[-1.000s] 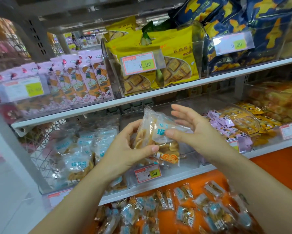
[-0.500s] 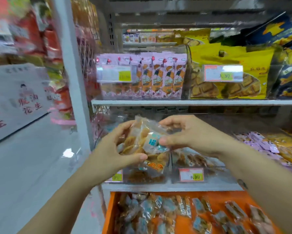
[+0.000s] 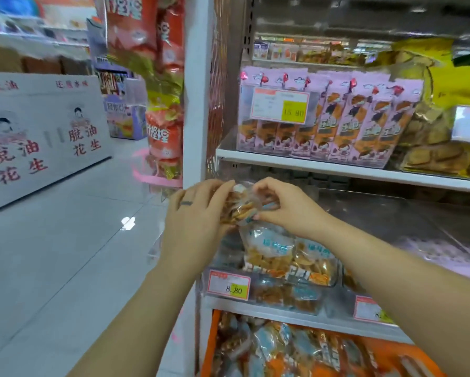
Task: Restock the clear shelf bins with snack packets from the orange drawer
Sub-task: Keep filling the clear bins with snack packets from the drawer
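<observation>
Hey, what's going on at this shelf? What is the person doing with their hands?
A person is restocking a shop shelf. The left hand and right hand together hold one snack packet just above the clear bin, which already holds similar packets. Below, the orange drawer is open with spare packets in it. The held packet is not yet in the bin.

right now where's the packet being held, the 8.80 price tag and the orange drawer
snack packet (image 3: 239, 206), head view, wrapper middle
8.80 price tag (image 3: 228, 284), head view, label centre
orange drawer (image 3: 209, 346), head view, left wall
</observation>
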